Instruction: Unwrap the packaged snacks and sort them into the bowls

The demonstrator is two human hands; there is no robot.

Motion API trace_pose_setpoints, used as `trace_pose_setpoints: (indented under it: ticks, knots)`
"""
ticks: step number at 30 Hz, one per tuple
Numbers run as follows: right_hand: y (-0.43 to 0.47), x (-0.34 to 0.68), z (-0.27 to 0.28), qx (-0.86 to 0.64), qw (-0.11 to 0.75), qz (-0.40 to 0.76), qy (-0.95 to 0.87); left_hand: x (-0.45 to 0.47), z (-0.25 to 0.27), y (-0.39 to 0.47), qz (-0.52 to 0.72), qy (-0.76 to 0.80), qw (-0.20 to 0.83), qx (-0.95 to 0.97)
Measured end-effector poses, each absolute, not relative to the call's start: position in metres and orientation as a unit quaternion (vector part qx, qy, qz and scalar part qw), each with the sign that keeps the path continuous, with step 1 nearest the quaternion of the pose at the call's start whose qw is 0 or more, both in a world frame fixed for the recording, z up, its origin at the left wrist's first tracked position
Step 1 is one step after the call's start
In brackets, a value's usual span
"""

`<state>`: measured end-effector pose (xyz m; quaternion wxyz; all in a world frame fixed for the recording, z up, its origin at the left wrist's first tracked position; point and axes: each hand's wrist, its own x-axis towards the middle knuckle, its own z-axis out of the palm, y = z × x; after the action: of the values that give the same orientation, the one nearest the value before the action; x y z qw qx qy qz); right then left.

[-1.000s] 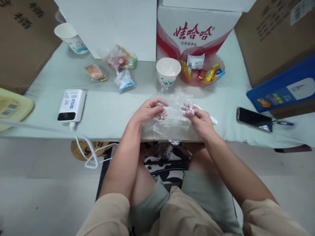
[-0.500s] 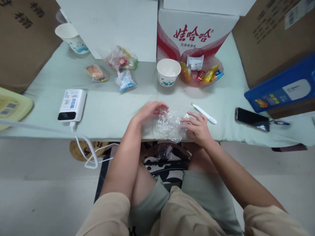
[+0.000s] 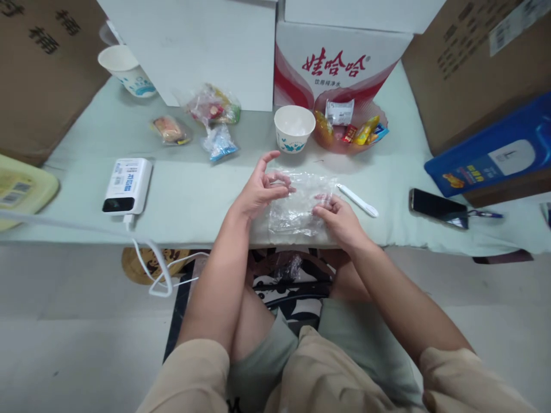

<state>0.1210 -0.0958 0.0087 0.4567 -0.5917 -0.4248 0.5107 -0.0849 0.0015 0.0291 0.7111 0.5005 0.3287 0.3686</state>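
Note:
A crinkled clear plastic bag [image 3: 297,209] is spread between my two hands near the table's front edge. My left hand [image 3: 262,189] has its index finger raised, while its thumb and other fingers close on the bag's left edge. With thumb and fingers my right hand [image 3: 338,218] pinches the bag's right side, some fingertips showing through the film. Just right of the bag lies a white utility knife [image 3: 357,201]. Beyond the bag stands a white paper cup [image 3: 295,131] with something pale inside.
A pink translucent bowl [image 3: 340,146] of wrapped snacks stands beside the cup. Wrapped snacks [image 3: 170,131] and a white power bank [image 3: 128,186] with a cable are at left. A phone [image 3: 438,208] and a blue container [image 3: 495,152] are at right. Boxes [image 3: 336,40] line the back.
The plastic bag has gone from bunched up to flatter and wider. My left index finger has lifted and stretched out, and my right hand has turned, its thumb now against the bag.

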Motion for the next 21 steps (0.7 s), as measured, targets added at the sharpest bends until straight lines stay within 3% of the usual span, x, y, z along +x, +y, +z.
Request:
trace_pose_setpoints:
  ticks: [6,14,21]
  knots:
    - [-0.090,0.111,0.017,-0.581,0.518,0.469,-0.417,-0.085,0.024,0.003,0.270,0.335,0.740,0.517]
    - [-0.089,0.124,0.027,-0.596,0.478,0.511,-0.394,-0.087,0.034,0.000,0.264,0.322,0.720,0.556]
    - [-0.097,0.127,0.030,-0.523,0.532,0.536,-0.395,-0.090,0.037,-0.002,0.265,0.283,0.770,0.506]
